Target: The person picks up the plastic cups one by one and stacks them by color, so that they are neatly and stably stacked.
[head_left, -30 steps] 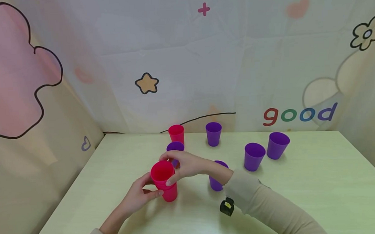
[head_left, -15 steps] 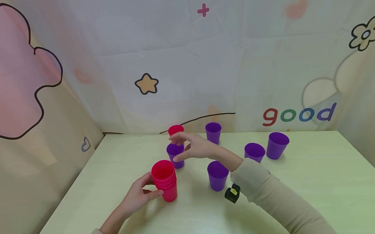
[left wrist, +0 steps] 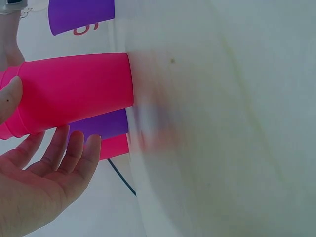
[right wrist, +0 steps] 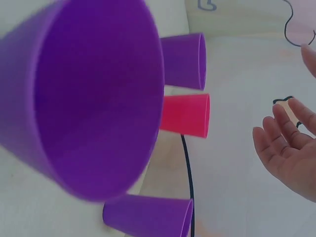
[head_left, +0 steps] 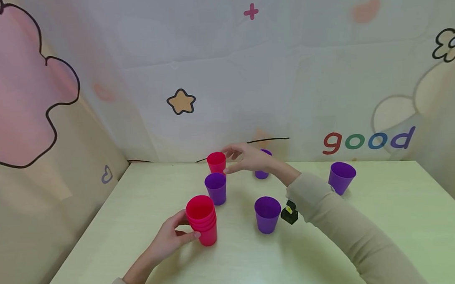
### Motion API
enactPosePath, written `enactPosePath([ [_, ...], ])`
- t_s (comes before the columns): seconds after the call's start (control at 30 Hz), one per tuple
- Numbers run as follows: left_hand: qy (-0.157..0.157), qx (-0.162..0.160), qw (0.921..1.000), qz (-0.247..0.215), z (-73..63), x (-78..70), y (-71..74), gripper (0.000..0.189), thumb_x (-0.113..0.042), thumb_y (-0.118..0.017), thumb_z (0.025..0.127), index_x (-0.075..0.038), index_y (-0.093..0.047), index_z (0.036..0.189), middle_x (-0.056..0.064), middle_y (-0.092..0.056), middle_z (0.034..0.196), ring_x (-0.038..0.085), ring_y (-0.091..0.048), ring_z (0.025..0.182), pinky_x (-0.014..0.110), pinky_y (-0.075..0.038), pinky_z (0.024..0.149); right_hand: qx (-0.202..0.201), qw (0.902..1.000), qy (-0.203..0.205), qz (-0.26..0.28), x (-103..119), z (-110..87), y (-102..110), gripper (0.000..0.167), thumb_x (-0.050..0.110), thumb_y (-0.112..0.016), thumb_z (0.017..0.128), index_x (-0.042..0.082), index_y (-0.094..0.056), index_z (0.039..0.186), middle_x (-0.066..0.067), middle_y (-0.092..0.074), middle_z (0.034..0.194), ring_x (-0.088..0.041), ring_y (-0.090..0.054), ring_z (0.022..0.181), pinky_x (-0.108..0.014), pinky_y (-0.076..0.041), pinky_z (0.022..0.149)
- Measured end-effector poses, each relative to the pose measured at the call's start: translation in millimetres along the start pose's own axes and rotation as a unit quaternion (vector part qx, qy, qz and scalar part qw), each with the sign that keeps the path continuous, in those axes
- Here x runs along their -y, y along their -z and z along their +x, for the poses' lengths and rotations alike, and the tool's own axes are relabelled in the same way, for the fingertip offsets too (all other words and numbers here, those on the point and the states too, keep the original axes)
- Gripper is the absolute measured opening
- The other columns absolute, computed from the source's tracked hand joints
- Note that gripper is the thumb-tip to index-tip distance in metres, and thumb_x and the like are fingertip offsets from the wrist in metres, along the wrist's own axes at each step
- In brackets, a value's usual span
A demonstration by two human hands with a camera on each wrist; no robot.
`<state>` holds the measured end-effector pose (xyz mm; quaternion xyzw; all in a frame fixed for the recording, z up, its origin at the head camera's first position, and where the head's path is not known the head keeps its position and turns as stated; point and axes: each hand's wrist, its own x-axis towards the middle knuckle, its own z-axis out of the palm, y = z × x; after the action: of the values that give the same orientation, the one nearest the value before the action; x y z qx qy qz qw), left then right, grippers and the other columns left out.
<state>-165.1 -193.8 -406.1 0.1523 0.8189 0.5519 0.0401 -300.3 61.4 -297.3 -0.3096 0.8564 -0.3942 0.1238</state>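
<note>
My left hand (head_left: 170, 236) holds a stack of red cups (head_left: 207, 226) upright on the table, thumb on the near side and fingers round the left. In the left wrist view the thumb lies against the stack (left wrist: 79, 89) and the fingers curve beneath it. Beside the single red cup (head_left: 216, 162) at the back is my right hand (head_left: 248, 158), fingers spread and holding nothing. The right wrist view has that hand (right wrist: 291, 153) apart from the red cup (right wrist: 185, 114). A purple cup (head_left: 216, 189) stands between the stack and the back red cup.
One purple cup (head_left: 267, 216) stands right of the stack, below the right forearm. Another purple cup (head_left: 261, 174) is partly behind the right hand, and a further purple cup (head_left: 341, 177) stands to the right. A printed cloth (head_left: 225, 75) hangs behind the table (head_left: 246, 262).
My right hand has let go of the red stack and moved back and up, over the purple cup, to the rear red cup. The left hand keeps its hold on the stack.
</note>
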Motion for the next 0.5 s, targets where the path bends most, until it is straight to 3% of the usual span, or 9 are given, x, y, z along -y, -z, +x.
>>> enactPosePath([
  [0.5,0.004,0.002,1.0,0.001,-2.5,-0.7,2.7,0.049,-0.016,-0.072,0.078,-0.009,-0.051,0.122,0.008,-0.059,0.106,0.027,-0.054,0.099,0.031,-0.051,0.073,0.032,0.9983,-0.006,-0.049,-37.3,46.7,15.8,0.065,0.028,-0.072,0.077,0.015,-0.043,0.134,-0.009,-0.047,0.129,-0.028,-0.042,0.119,-0.045,-0.04,0.091],
])
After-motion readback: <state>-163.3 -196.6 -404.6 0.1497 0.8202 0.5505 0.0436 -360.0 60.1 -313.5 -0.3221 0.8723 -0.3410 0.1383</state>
